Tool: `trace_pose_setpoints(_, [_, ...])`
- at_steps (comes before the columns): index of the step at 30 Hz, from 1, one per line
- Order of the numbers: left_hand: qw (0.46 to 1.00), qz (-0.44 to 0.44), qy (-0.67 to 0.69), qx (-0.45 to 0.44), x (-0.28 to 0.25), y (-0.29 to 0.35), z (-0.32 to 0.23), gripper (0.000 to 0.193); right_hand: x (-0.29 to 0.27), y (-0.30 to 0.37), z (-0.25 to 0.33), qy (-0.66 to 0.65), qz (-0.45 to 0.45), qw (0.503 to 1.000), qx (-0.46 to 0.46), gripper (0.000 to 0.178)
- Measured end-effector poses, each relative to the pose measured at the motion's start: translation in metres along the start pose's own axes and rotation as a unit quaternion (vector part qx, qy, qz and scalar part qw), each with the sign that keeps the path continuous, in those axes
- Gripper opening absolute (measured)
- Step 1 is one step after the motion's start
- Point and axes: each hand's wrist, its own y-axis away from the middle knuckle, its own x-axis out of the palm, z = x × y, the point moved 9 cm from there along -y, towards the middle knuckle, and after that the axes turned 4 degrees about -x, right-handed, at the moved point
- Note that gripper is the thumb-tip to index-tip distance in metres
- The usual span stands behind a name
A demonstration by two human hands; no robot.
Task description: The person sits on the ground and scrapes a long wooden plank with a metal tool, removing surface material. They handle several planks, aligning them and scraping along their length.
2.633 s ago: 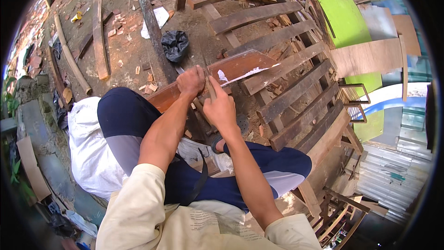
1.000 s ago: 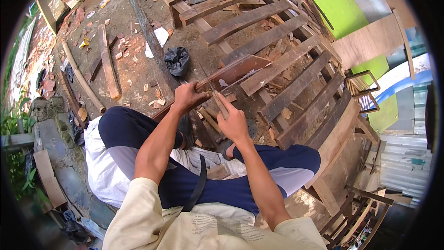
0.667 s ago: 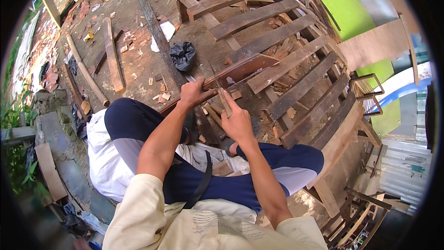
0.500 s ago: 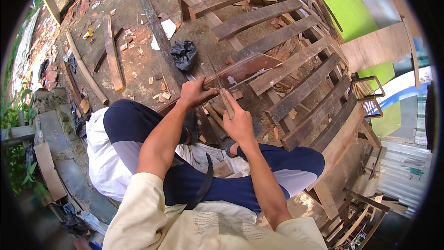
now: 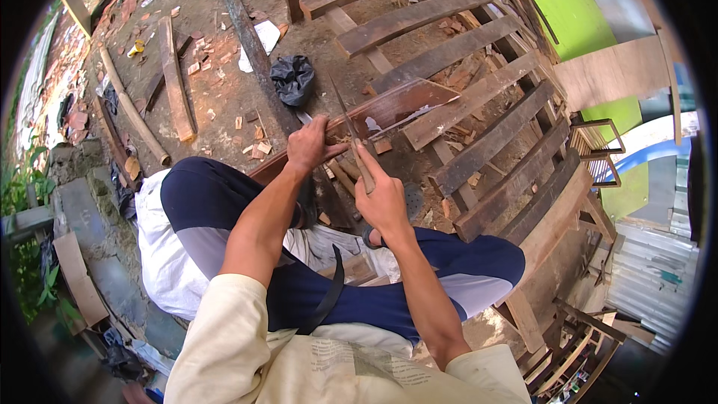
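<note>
A reddish-brown board (image 5: 396, 105) with pale patches lies slanting in front of me, its far end over a slatted wooden frame (image 5: 482, 101). My left hand (image 5: 308, 145) is closed over the board's edge. In my right hand (image 5: 386, 198) is the wooden handle of a long, thin-bladed tool (image 5: 348, 118), fingers wrapped round it. The narrow dark blade crosses the board just right of my left hand and points away from me. Seen nearly edge-on, it does not show whether it is a saw or a long knife.
A black plastic bag (image 5: 292, 80) sits beyond my left hand, beside a long dark timber (image 5: 254, 49). Loose planks (image 5: 176, 78) and wood chips lie at left, near a block wall (image 5: 86, 202). Green panels (image 5: 565, 11) and corrugated metal (image 5: 651, 280) stand at right.
The whole view has shifted slightly. The blade's tilt differs a little as it lies across the board. Both hands keep their holds.
</note>
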Motion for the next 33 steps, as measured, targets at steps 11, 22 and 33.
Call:
trace_pose_setpoints(11, [0.987,0.148,-0.055,-0.004,-0.022,-0.005,-0.019,0.088,-0.010,0.011,-0.027,-0.051,-0.029,0.998,-0.024,0.060])
trace_pose_setpoints(22, [0.820,0.471,-0.174,0.275,0.101,0.127,-0.086,0.047,-0.012,0.005,-0.031,-0.060,-0.008,0.998,-0.033,0.060])
trace_pose_setpoints(33, [0.901,0.285,-0.016,0.327,0.061,0.092,-0.050,0.060,-0.005,0.005,-0.018,-0.053,0.016,0.998,-0.037,0.061])
